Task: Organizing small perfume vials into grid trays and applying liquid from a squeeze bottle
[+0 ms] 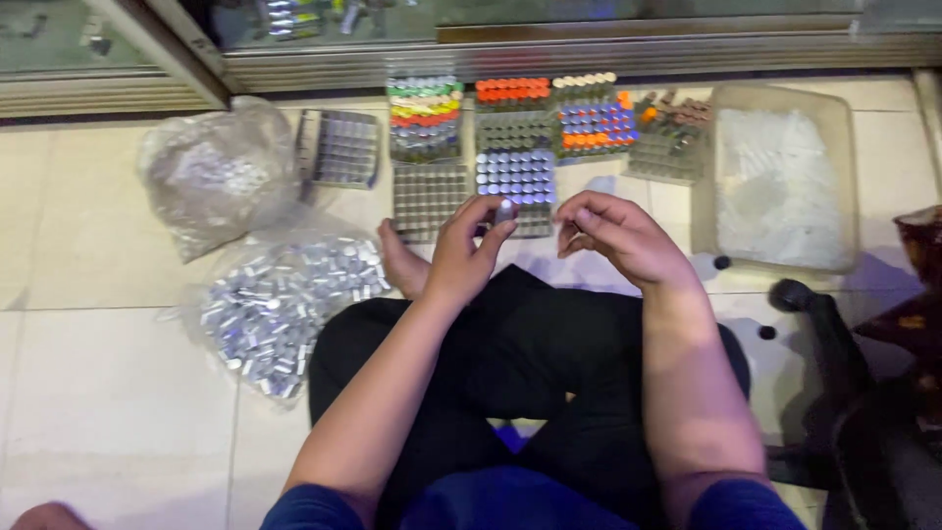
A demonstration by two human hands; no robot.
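Observation:
I sit cross-legged on a tiled floor. My left hand (464, 250) pinches a small silver vial (504, 211) between thumb and fingertips, held just above a tray of silver-capped vials (514, 175). My right hand (616, 236) hovers beside it with fingers curled; whether it holds anything is not visible. Ahead lie more trays: a grey filled tray (426, 199), a tray with rows of coloured caps (424, 116), and trays with orange and blue caps (593, 120).
An open plastic bag of loose silver vials (280, 299) lies at my left, a second closed bag (211, 172) behind it. A clear tub of white pieces (777, 186) stands at the right. A black chair base (834, 363) is at right. A metal door sill runs along the back.

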